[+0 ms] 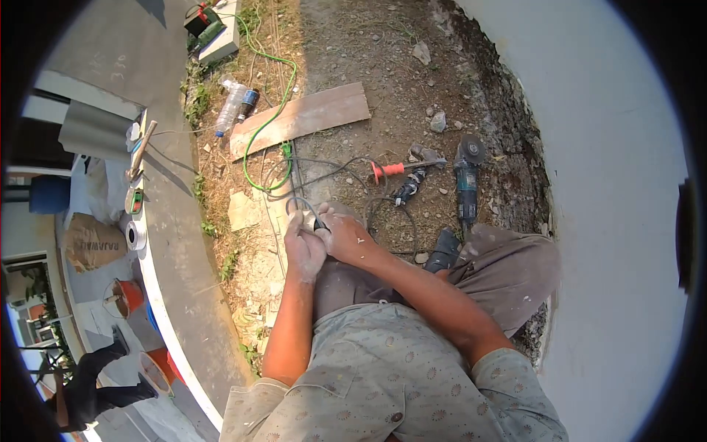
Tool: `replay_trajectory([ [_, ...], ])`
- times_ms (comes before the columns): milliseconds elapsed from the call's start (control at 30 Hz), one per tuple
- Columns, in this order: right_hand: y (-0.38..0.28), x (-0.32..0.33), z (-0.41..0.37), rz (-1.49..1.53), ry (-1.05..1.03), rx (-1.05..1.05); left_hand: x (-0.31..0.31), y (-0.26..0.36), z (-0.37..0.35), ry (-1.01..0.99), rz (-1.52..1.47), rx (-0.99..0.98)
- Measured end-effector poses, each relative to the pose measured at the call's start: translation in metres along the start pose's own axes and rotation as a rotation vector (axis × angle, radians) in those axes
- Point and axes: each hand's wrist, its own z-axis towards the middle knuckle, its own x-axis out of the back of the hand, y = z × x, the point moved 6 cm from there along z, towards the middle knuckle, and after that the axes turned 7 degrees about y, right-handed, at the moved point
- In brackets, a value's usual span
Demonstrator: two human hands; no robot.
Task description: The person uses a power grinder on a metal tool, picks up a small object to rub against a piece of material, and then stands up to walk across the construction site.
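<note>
My left hand (305, 249) and my right hand (346, 236) meet above my lap, fingers closed around a small dark-tipped piece with a grey cable (296, 200) looping from it. Most of the held piece is hidden by my fingers. Just beyond them, a green cord (254, 140) ends in a green plug (286, 149) near a wooden board (302, 119). To the right lie a chisel with a red handle (389, 170), a dark taped object (409, 187) and an angle grinder (467, 184).
A white wall (611, 184) rises close on the right. Bottles (233, 107) lie beyond the board. Along the left ledge are a hammer (140, 149), a tape measure (134, 201) and a white roll (135, 235). Another person's legs (103, 376) show at lower left, near red buckets (129, 296).
</note>
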Motion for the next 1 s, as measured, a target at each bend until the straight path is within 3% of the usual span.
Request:
replay_trajectory([
  [33, 0.002, -0.006, 0.001, -0.056, -0.095, -0.044, -0.001, 0.001, 0.0, 0.092, 0.017, -0.082],
  [133, -0.011, -0.005, -0.003, -0.067, -0.031, 0.168, 0.024, -0.007, 0.018, 0.312, 0.017, -0.114],
  [300, 0.012, -0.006, 0.003, 0.103, -0.099, 0.148, 0.039, -0.009, 0.032, 0.285, -0.037, -0.156],
  [400, 0.003, 0.002, 0.008, 0.101, -0.25, 0.02, 0.038, -0.018, 0.032, 0.289, -0.091, -0.203],
  [567, 0.008, -0.006, 0.002, 0.049, -0.166, 0.092, 0.041, -0.018, 0.034, 0.438, 0.083, -0.208],
  [800, 0.001, -0.014, -0.003, -0.014, -0.092, 0.064, 0.043, -0.006, 0.04, 0.36, 0.119, -0.172],
  [833, 0.003, -0.015, -0.005, -0.075, -0.032, 0.065, 0.033, 0.002, 0.029, 0.432, 0.094, -0.223],
  [867, -0.008, -0.005, -0.011, -0.103, -0.088, 0.016, 0.065, 0.016, 0.051, 0.42, 0.095, -0.178],
  [900, -0.014, 0.009, -0.022, -0.094, -0.131, -0.029, 0.048, 0.055, 0.011, 0.664, -0.162, -0.406],
  [933, -0.014, 0.018, -0.034, -0.076, -0.177, -0.074, 0.115, 0.105, 0.031, 0.765, -0.238, -0.391],
  [967, -0.006, 0.031, -0.037, -0.031, -0.087, -0.106, 0.161, 0.141, 0.032, 0.787, -0.229, -0.488],
  [1000, 0.001, 0.043, -0.033, 0.012, 0.0, -0.115, 0.181, 0.169, 0.029, 0.752, -0.06, -0.456],
])
